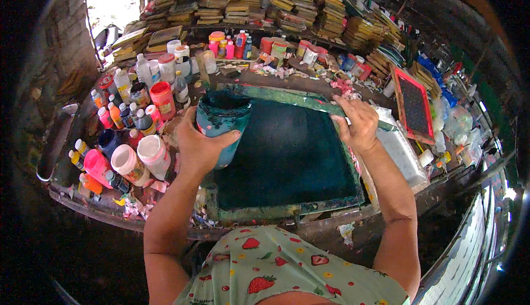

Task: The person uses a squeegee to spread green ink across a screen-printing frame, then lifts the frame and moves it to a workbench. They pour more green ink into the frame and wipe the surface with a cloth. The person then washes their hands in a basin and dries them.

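My left hand [201, 145] is wrapped round a teal plastic tub [225, 118] with dark ink smeared about its rim. The tub is held over the left part of a screen-printing frame [259, 212]. Dark blue-green ink covers the mesh [287, 156] inside that frame. My right hand [358, 122] is closed on the right end of a long green-stained bar [298, 99], which runs along the frame's far side. Whether the bar is fixed to the frame, I cannot tell.
Open ink tubs [128, 164] and small bottles [116, 114] crowd the table's left. More jars [279, 48] line the back, below piled wooden frames [331, 18]. At right are a red-edged screen [411, 106], a white panel [397, 153] and plastic bags [455, 120].
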The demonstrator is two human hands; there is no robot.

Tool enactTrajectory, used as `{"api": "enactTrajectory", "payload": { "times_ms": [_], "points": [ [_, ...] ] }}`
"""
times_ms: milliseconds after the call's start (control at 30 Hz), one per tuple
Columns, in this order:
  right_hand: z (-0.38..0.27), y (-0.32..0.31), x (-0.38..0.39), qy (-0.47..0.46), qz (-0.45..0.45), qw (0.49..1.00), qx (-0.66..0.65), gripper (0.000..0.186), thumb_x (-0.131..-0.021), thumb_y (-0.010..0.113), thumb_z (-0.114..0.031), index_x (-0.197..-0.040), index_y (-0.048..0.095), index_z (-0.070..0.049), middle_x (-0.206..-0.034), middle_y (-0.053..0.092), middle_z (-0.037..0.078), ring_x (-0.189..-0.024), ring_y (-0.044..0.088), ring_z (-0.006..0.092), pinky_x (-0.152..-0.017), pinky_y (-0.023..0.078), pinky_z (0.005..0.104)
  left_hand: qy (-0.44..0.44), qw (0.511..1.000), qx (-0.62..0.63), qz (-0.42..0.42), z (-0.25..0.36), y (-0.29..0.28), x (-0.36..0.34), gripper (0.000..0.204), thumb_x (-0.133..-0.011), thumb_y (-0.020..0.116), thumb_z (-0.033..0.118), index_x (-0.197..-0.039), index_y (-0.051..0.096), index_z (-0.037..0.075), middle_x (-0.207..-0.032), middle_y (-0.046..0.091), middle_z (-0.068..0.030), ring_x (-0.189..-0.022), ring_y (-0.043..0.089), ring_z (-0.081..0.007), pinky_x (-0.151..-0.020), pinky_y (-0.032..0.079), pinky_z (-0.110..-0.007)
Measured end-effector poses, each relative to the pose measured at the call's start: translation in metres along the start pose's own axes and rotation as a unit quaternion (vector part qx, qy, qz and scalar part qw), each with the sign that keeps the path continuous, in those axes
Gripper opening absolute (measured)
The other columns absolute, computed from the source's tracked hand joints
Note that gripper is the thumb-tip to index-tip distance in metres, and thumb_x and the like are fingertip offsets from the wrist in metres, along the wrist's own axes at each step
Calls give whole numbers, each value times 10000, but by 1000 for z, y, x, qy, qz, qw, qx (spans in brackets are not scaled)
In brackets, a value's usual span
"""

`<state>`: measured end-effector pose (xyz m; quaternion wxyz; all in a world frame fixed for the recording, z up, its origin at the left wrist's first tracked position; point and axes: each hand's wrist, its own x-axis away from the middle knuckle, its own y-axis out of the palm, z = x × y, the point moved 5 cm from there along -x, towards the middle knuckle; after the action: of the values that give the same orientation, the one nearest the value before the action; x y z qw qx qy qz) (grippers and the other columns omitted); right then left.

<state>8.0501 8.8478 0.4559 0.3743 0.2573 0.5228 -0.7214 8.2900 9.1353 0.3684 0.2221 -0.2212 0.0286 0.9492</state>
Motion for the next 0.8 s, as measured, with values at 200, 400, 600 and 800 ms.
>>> {"api": "enactTrajectory", "payload": {
  "times_ms": [200,400,600,800],
  "points": [
    [4,-9,-3,-48,-4,999,10,584,-796,881,-176,-1357,753,-80,-893,740,115,-803,732,322,-731,594,437,19,999,28,28,-6,-11,13,817,-659,1023,101,-1367,640,-44,-1251,760,-151,-1117,739,-237,-1033,577,-392],
    [10,-3,9,-102,26,994,-3,557,-862,817,-191,-1398,743,-56,-994,767,136,-829,728,318,-755,588,453,88,958,-247,115,6,-33,45,924,-610,1059,270,-1388,640,1,-1227,768,-132,-1122,738,-264,-1065,561,-402],
    [6,25,19,-153,-42,987,-25,490,-963,771,-204,-1422,730,-38,-1049,767,168,-901,730,347,-845,582,477,30,969,-167,179,1,-79,101,842,-646,1057,177,-1369,659,8,-1243,767,-103,-1140,733,-209,-1087,552,-388],
    [39,63,24,-69,15,996,-61,451,-994,774,-187,-1414,734,-31,-1086,777,174,-919,726,372,-882,576,479,-28,954,-108,277,-5,-150,156,821,-701,1022,70,-1416,623,3,-1286,768,-95,-1148,739,-213,-1083,562,-388]
  ]
}}
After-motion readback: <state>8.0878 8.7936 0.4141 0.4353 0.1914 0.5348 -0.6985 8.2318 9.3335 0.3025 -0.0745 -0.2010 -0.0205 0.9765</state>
